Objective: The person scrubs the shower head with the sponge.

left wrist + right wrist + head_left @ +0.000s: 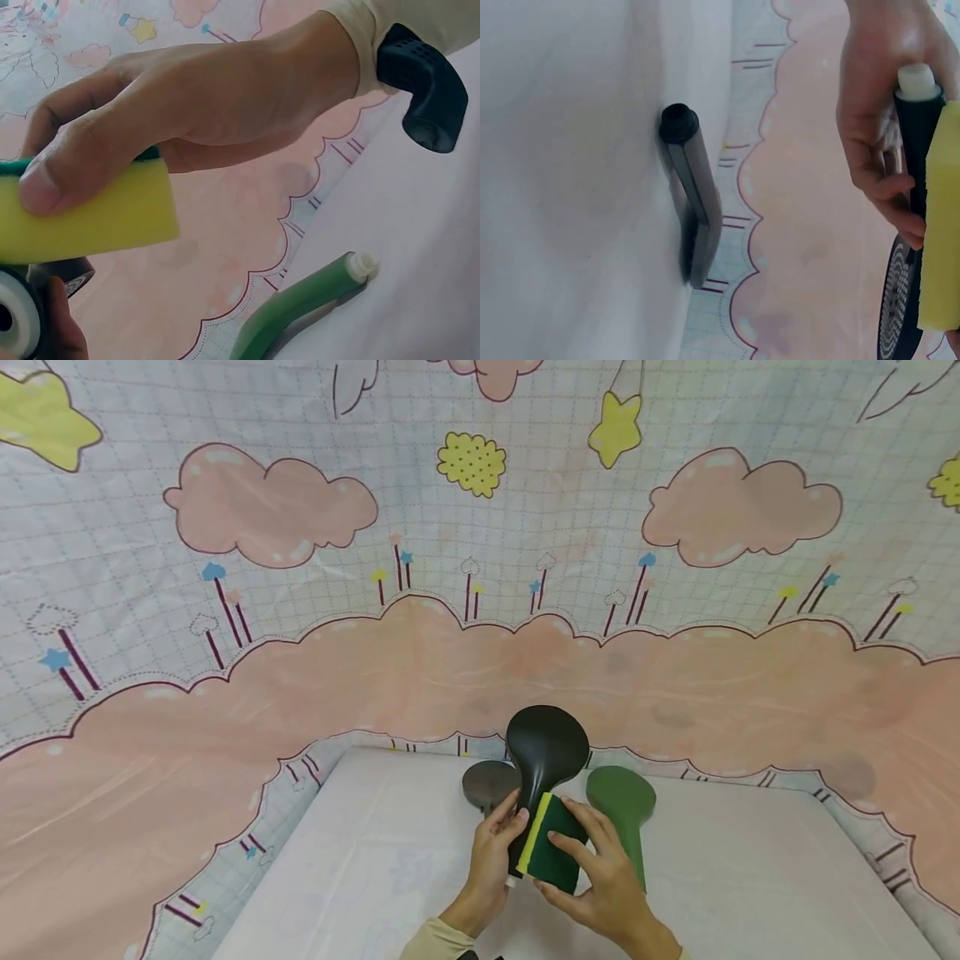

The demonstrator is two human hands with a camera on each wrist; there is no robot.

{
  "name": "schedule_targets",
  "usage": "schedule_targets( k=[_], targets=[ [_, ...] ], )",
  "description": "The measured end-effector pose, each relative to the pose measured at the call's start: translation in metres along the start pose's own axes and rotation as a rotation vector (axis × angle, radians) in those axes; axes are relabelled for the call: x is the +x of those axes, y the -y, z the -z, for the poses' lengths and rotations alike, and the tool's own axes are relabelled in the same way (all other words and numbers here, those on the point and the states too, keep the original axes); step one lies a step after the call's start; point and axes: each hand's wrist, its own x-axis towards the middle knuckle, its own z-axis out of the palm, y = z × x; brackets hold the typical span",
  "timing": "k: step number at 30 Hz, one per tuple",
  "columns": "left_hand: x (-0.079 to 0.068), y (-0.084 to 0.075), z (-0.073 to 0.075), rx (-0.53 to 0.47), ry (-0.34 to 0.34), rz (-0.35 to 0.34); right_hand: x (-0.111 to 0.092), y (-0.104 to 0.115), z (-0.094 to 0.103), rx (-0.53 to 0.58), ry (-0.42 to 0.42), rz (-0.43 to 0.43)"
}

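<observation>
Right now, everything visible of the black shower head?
The black shower head looks like smooth plastic: round head, tapering handle, white end fitting. The head view shows its plain back; the right wrist view, its patterned spray face. The left hand grips the handle, head end pointing away. A scouring sponge sits beside the handle, yellow side toward it; contact looks likely.

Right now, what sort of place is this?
Maybe an indoor work corner, though I can't tell which room. A cloud-and-star sheet is behind a white table, with a sponge and black shower head held above it.
</observation>
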Motion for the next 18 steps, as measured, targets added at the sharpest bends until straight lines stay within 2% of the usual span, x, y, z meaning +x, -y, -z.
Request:
schedule_targets(
  k=[3, 6, 12, 18],
  targets=[
    [0.0015, -0.0002, -0.0003, -0.006, -0.028, -0.004, -0.0022, 0.0026, -0.0015, -0.003, 0.013, 0.002],
    [0.0023, -0.0001, 0.001, -0.029, -0.025, -0.003, -0.0034, 0.005, -0.0026, -0.006, 0.025, 0.008],
    [0.0002, -0.0006, 0.0061, -0.049, 0.038, 0.013, -0.0043, 0.0051, -0.0021, -0.021, 0.035, 0.036],
    [-0.0022, -0.0038, 0.0093, 0.009, 0.111, 0.01, -0.0024, -0.0018, -0.0005, -0.044, 0.006, 0.095]
  ],
)
